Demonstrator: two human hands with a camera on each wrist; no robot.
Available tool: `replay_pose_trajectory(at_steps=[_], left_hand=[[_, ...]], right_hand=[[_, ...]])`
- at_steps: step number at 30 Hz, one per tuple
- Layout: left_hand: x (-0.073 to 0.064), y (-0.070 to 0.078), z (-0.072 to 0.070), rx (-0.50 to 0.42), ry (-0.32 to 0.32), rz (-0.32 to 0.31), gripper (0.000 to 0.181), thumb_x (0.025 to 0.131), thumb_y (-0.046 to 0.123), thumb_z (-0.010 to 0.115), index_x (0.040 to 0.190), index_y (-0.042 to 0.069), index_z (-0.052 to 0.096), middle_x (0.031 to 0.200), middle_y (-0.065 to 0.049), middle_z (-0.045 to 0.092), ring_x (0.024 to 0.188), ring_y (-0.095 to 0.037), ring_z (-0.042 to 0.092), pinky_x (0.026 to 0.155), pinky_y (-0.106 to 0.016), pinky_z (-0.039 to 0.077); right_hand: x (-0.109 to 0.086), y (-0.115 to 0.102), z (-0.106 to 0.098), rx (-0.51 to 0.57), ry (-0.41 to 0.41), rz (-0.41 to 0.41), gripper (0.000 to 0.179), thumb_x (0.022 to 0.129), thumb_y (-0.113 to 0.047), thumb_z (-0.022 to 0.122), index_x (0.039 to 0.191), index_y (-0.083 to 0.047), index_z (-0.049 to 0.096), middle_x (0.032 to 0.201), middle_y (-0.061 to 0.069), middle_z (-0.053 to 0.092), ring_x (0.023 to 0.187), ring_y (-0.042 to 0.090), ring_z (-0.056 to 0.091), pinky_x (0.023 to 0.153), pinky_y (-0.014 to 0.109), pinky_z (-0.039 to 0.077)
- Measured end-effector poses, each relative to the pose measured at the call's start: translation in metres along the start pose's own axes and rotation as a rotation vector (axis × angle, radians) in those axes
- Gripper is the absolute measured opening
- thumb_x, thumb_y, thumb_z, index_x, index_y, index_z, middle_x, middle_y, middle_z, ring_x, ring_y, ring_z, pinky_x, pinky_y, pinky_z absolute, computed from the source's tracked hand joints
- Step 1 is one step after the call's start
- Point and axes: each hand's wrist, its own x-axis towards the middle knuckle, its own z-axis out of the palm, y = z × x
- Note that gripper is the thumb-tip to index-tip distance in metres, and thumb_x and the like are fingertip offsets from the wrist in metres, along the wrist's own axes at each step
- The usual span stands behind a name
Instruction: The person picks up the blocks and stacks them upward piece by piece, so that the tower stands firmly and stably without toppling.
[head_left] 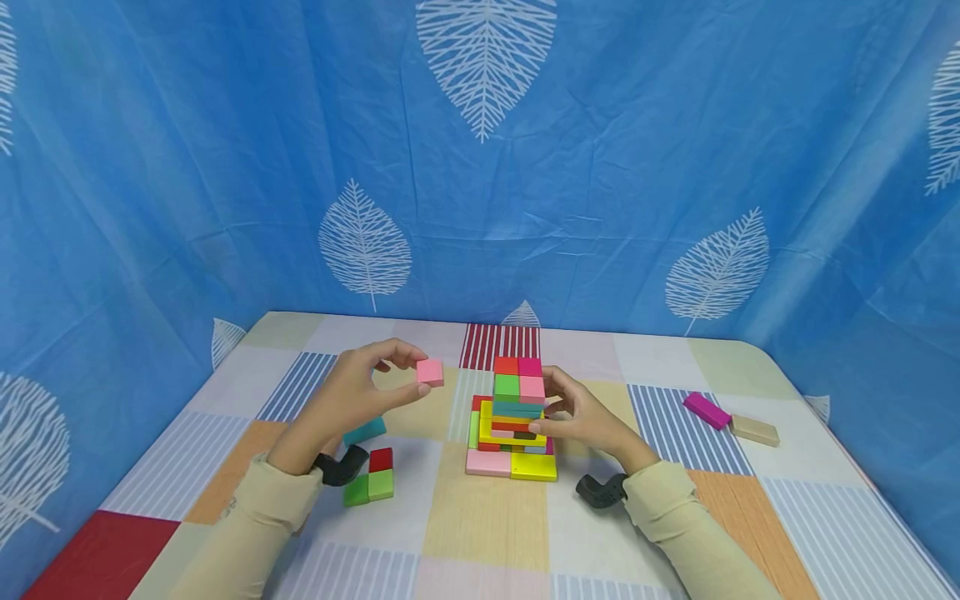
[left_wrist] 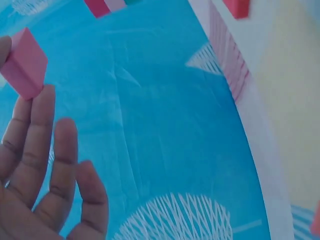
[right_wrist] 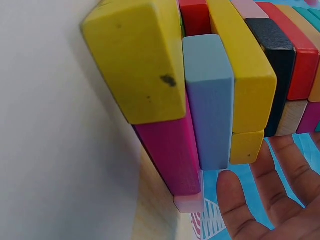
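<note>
In the head view my left hand (head_left: 363, 385) holds up a pink block (head_left: 430, 372), pinched between thumb and fingertips, left of a tower of coloured blocks (head_left: 517, 388). The left wrist view shows the same pink block (left_wrist: 26, 64) close up, the other fingers spread below it. My right hand (head_left: 581, 417) rests at the tower's right side, thumb near a dark block and fingers toward the back. From the right wrist, relaxed fingers (right_wrist: 262, 165) lie beside the stacked layers, next to the yellow, black and red blocks. The tower has a pink and yellow bottom front.
Loose blocks lie left of the tower: a teal one (head_left: 365, 430), a red one (head_left: 381, 459) and two green ones (head_left: 380, 484). A magenta block (head_left: 707, 410) and a plain wooden block (head_left: 754, 430) lie at the right. A blue curtain (head_left: 600, 167) hangs behind the patchwork tablecloth (head_left: 487, 517).
</note>
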Motion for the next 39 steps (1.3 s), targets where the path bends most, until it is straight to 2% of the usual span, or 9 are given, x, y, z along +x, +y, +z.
replay_pose_trajectory(at_steps=[8,18,23,27,30,39], left_hand=[[0.027,0.013,0.026,-0.051,0.016,0.044,0.035,0.092,0.016,0.086,0.124,0.004,0.076,0.120,-0.008,0.076,0.111,-0.031,0.063,0.093,-0.047,0.053],[0.049,0.022,0.056,-0.068,-0.038,-0.027,0.038,0.096,0.022,0.083,0.130,0.007,0.074,0.125,-0.008,0.075,0.118,-0.029,0.065,0.101,-0.051,0.053],[0.055,0.022,0.066,-0.106,-0.056,-0.022,0.038,0.095,0.020,0.084,0.129,0.006,0.074,0.124,-0.009,0.075,0.118,-0.033,0.066,0.101,-0.055,0.053],[0.058,0.019,0.072,-0.129,-0.072,-0.040,0.040,0.095,0.022,0.085,0.130,0.007,0.074,0.122,-0.009,0.074,0.118,-0.037,0.066,0.097,-0.050,0.056],[0.059,0.018,0.076,-0.128,-0.076,-0.058,0.042,0.095,0.024,0.086,0.131,0.008,0.074,0.123,-0.008,0.074,0.117,-0.033,0.066,0.096,-0.046,0.057],[0.060,0.020,0.078,-0.123,-0.080,-0.058,0.040,0.095,0.023,0.086,0.130,0.009,0.075,0.124,-0.008,0.076,0.114,-0.027,0.064,0.094,-0.045,0.058]], right_hand=[[0.000,0.000,0.000,-0.009,0.003,-0.003,0.074,0.090,-0.018,0.084,0.152,0.002,0.048,0.139,0.021,0.061,0.121,0.034,0.059,0.099,0.036,0.057],[0.001,0.000,0.000,-0.010,-0.004,0.005,0.074,0.090,-0.020,0.083,0.152,0.001,0.048,0.138,0.021,0.062,0.121,0.034,0.060,0.101,0.048,0.055],[0.001,0.002,0.000,-0.010,-0.005,0.002,0.073,0.091,-0.020,0.083,0.152,0.000,0.049,0.138,0.020,0.062,0.121,0.034,0.060,0.102,0.051,0.054],[0.002,0.002,0.000,-0.006,-0.008,-0.005,0.072,0.091,-0.019,0.083,0.151,0.000,0.049,0.139,0.020,0.062,0.121,0.034,0.060,0.102,0.048,0.055],[0.002,0.002,0.000,-0.003,-0.011,-0.009,0.072,0.091,-0.019,0.083,0.152,0.000,0.049,0.139,0.019,0.061,0.121,0.034,0.060,0.101,0.046,0.055],[0.001,0.002,0.000,-0.005,-0.009,-0.008,0.074,0.091,-0.020,0.084,0.152,0.000,0.048,0.139,0.019,0.061,0.122,0.034,0.059,0.102,0.047,0.055]])
